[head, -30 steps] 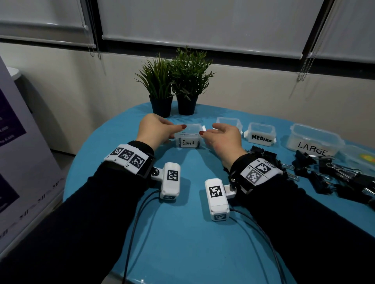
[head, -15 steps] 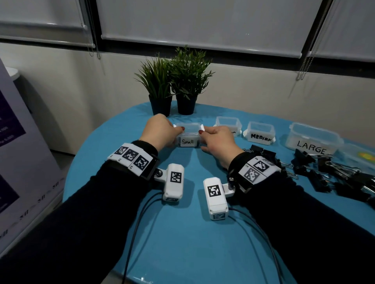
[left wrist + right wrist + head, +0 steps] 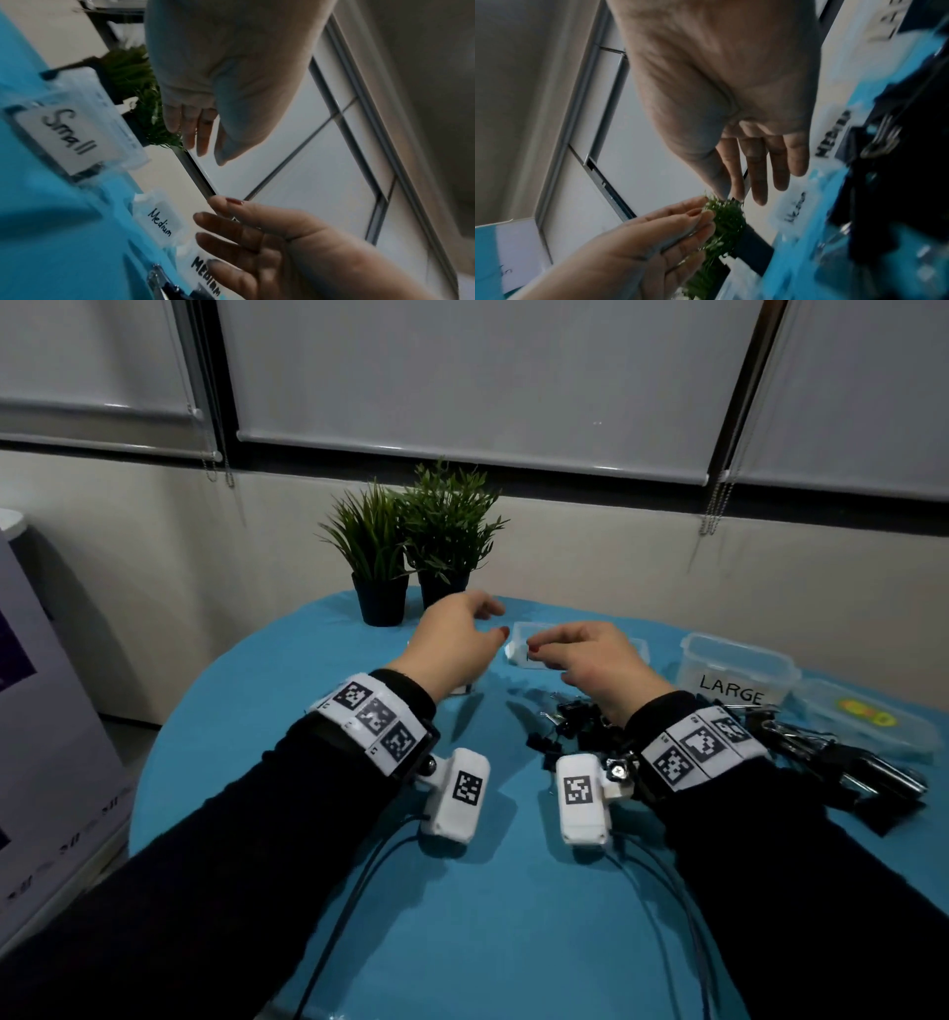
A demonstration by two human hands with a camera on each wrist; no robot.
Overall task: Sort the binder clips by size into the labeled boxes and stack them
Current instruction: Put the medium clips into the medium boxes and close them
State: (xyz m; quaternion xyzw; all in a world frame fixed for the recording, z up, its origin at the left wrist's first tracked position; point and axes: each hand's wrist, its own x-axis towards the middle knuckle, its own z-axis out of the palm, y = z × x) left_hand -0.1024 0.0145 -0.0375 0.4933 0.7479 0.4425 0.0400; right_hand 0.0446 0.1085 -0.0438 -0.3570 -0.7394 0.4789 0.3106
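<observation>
Hovering over blue round table (image 3: 462, 916), left hand (image 3: 452, 644), right hand (image 3: 590, 660) both released; blinds (image 3: 472, 377) behind

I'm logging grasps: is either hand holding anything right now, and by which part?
Nothing is held. The left hand and right hand are both raised above the table with fingers loosely extended, clear of the Small box.
</observation>
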